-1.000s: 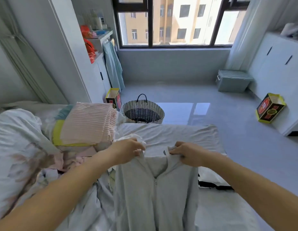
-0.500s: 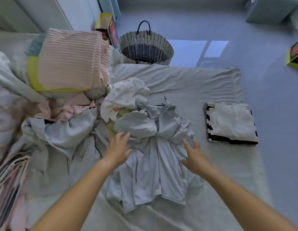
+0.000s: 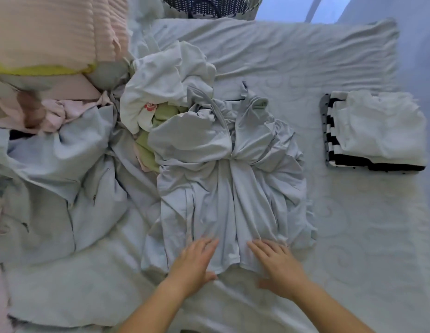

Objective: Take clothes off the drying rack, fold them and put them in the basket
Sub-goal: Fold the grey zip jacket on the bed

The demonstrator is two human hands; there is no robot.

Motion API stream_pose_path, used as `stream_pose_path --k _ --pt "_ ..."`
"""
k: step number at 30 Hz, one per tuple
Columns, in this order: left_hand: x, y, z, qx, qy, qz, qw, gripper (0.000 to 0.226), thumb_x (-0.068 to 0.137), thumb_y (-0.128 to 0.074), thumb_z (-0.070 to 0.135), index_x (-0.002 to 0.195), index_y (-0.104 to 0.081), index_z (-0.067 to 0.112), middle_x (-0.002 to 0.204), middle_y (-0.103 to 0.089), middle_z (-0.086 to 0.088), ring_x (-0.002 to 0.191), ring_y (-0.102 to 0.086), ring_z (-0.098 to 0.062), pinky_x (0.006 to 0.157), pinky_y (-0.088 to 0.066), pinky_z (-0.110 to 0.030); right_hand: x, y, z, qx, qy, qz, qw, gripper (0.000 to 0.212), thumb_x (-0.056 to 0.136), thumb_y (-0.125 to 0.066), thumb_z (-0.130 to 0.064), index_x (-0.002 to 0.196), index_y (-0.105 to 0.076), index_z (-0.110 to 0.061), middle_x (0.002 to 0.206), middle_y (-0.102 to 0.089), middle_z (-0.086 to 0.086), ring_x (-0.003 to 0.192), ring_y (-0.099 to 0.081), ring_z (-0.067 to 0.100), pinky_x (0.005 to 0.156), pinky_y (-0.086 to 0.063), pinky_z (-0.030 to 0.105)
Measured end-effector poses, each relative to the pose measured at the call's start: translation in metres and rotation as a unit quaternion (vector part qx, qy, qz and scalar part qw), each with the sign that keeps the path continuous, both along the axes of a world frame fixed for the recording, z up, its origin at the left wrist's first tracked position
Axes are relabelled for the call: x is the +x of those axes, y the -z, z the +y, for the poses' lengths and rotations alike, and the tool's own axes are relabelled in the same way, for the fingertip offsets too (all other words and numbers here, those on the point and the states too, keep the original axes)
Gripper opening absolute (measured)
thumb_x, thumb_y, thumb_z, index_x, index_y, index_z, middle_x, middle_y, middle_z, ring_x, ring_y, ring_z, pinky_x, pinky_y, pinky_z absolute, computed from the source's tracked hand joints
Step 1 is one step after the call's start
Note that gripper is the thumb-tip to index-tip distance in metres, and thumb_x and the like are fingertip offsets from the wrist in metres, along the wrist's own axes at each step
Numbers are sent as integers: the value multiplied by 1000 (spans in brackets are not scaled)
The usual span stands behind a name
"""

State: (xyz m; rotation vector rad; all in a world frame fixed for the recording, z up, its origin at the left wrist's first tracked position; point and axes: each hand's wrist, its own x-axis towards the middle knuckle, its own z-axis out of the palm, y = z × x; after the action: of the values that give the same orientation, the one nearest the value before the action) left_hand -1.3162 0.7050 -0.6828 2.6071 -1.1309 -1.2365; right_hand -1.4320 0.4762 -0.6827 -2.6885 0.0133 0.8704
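Wrinkles are the big worry. The grey zip top (image 3: pixel 223 188) lies front side up on the bed sheet (image 3: pixel 305 56), right in front of the person. It is bunched up in the middle, near the zip (image 3: pixel 220 114). If it gets folded like this, I think the lumps get trapped inside and the fold comes out fat and crooked. The cloth looks thin and slippery, so a push from the bottom edge could slide the whole top up the bed instead of making it flat. One side of the top touches the messy heap of white clothes (image 3: pixel 161 80), so a sleeve could get mixed up in it.

The left hand (image 3: pixel 193 263) and the right hand (image 3: pixel 277 267) both lie flat on the bottom edge of the top, side by side. The fingers are straight and a little spread. They press on the cloth and grab nothing.

The top is soft and floppy, with long creases running down to the hem. The sheet is pale with swirly stitched shapes. The folded pile (image 3: pixel 377 131) on the right is a neat square, white on top with black and white stripes below. The basket (image 3: pixel 253 7) is round and woven, just past the far edge of the sheet. A pink blanket (image 3: pixel 53 27) with little ridges sits far left.
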Motion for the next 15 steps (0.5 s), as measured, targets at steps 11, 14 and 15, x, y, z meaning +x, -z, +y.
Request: stream_pose_path --k 11,14,15 --pt "-1 50 17 -128 7 -110 986 60 70 -37 13 126 -50 28 115 -60 7 80 -64 -19 49 -51 -23 -11 61 -41 24 -23 -267 963 38 77 -43 -6 87 -77 -21 104 -73 -1 87 -71 15 93 -42 40" --pt "22 39 21 -135 59 -97 984 71 67 -38 11 134 -43 33 87 -69 14 64 -64 -10 48 -48 -18 -3 57 -61 42 -92 -257 961 41 76 -42 -6 87 -78 -23 95 -75 -7 85 -71 9 98 -37 43" --pt "29 37 24 -138 87 -94 982 70 68 -36 13 135 -42 34 85 -69 15 63 -64 -9 49 -48 -18 -3 53 -68 42 -120 -248 960 41 73 -44 -6 88 -78 -24 93 -75 -8 84 -71 8 100 -36 42"
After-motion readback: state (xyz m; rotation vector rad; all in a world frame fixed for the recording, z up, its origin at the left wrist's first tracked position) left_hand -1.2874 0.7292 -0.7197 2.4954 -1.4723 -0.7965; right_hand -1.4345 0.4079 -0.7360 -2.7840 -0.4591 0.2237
